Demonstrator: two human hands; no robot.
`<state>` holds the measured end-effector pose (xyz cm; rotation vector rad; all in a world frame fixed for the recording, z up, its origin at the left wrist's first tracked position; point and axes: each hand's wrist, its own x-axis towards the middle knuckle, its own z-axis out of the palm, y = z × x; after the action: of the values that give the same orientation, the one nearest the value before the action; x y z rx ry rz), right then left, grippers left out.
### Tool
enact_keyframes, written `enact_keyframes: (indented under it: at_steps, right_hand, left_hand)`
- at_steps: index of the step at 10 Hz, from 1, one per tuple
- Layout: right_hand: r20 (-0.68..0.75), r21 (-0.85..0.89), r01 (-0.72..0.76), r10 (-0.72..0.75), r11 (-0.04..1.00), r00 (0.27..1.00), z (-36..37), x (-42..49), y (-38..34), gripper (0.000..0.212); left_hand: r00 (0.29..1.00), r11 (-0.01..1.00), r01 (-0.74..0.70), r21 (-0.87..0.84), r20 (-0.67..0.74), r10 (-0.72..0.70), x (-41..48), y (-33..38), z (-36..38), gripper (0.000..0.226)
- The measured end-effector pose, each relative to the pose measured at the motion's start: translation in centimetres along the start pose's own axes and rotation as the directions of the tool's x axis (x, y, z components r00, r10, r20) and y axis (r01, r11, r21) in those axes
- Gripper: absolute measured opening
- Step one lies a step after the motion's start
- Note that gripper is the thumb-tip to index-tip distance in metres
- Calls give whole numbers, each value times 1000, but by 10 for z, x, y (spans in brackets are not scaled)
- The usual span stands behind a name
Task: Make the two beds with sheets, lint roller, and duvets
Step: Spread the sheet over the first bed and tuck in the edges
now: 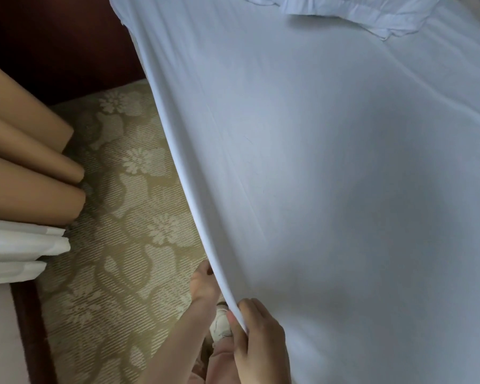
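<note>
A white sheet (330, 176) lies spread over the bed and fills most of the view, with its left edge lifted in a taut line. My right hand (257, 339) grips that edge near the bottom, thumb under and fingers on top of the fabric. My left hand (204, 284) reaches under the same edge a little further up; its fingers are hidden behind the sheet. A crumpled white bundle of bedding (352, 12) lies on the far end of the bed.
A narrow strip of beige floral carpet (117, 217) runs between the bed and the tan curtains (25, 162) and white sheer curtain (17, 250) at left. Dark wood shows at the far left corner (53, 45). My white shoe (221, 325) stands by the bed.
</note>
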<state>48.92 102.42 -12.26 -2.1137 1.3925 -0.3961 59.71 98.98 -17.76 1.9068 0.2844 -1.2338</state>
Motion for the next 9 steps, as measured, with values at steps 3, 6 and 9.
enact_keyframes:
  at_steps: [3,6,9]
  right_hand:
    - [98,-47,1,4,999,995,5,4,4,34]
    - [-266,347,-108,208,932,941,-21,0,12,11]
    - [-243,425,-137,259,895,935,-34,7,8,10]
  left_hand:
    - [988,982,151,-111,60,-145,29,-23,3,27]
    - [994,964,-83,252,94,62,20,15,18,8]
    - [992,994,103,-27,77,-101,29,-1,10,4]
